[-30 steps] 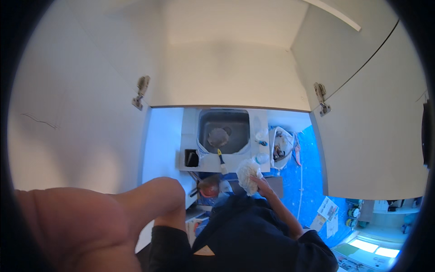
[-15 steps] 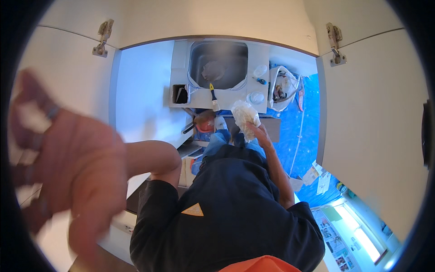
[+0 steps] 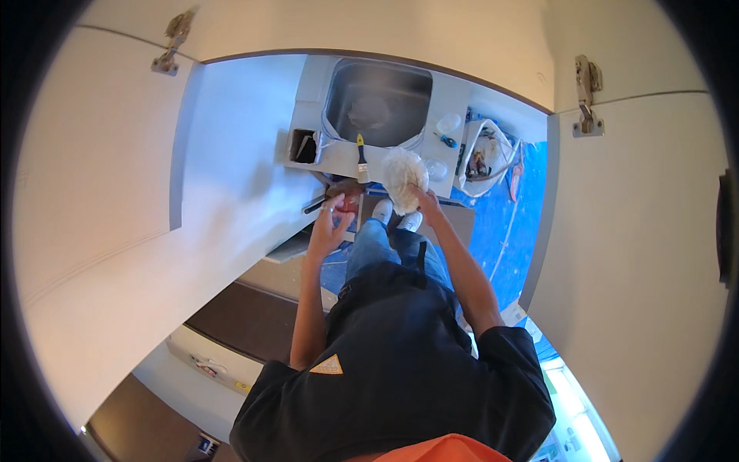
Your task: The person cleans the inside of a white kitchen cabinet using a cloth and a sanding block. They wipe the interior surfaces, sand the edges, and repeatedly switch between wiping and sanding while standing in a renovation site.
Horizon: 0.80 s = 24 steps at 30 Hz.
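Note:
A crumpled white cloth (image 3: 400, 171) is gripped in my right hand (image 3: 426, 202), above the front of the counter and my feet. My left hand (image 3: 329, 227) is lowered to the left of my legs, its fingers loosely bent and apart, with nothing visible in it. Close in front of the cloth lies a paintbrush (image 3: 361, 158) with a black and yellow handle, at the counter's (image 3: 342, 157) front edge. Beyond it is a dark square sink (image 3: 412, 92) with a pale crumpled piece inside. A clear round container (image 3: 436, 169) sits just right of the cloth.
Open cabinet doors with metal hinges (image 3: 587, 100) flank me on both sides. A white bag (image 3: 493, 171) of mixed items stands right of the counter over blue sheeting (image 3: 499, 231). A small screwdriver-like tool (image 3: 446, 140) and a dark square box (image 3: 304, 146) lie on the counter.
My left hand has come down from high at the left, close to the camera, to beside my legs. My right hand and the cloth have shifted slightly left and away.

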{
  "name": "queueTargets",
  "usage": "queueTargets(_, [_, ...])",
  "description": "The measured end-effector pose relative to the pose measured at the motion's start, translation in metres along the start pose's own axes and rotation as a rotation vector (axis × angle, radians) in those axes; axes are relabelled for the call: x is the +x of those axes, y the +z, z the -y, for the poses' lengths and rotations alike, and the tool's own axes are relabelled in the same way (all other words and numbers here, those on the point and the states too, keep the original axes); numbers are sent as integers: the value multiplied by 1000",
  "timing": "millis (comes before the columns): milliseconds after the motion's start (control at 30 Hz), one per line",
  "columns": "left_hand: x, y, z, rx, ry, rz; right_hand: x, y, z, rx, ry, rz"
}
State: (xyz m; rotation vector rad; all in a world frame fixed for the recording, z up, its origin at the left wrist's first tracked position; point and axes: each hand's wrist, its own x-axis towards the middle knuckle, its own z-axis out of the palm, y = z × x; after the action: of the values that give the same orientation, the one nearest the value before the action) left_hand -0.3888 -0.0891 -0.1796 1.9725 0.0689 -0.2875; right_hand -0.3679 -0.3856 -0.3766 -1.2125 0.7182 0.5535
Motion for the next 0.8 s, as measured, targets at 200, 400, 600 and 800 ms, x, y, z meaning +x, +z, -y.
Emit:
queueTargets(200, [2,21,104,210,-189,320,-3,-47,-78,180,-232,-99])
queueTargets(400, [66,24,161,347,-99,489,-71,-118,-133,-472,-93,-357])
queueTargets(600, [138,78,140,450,197,473,-94,-182,-134,-534,-198,-532])
queueTargets(800, [128,174,80,319,459,572,-59,-221,-147,-817,-552,-465])
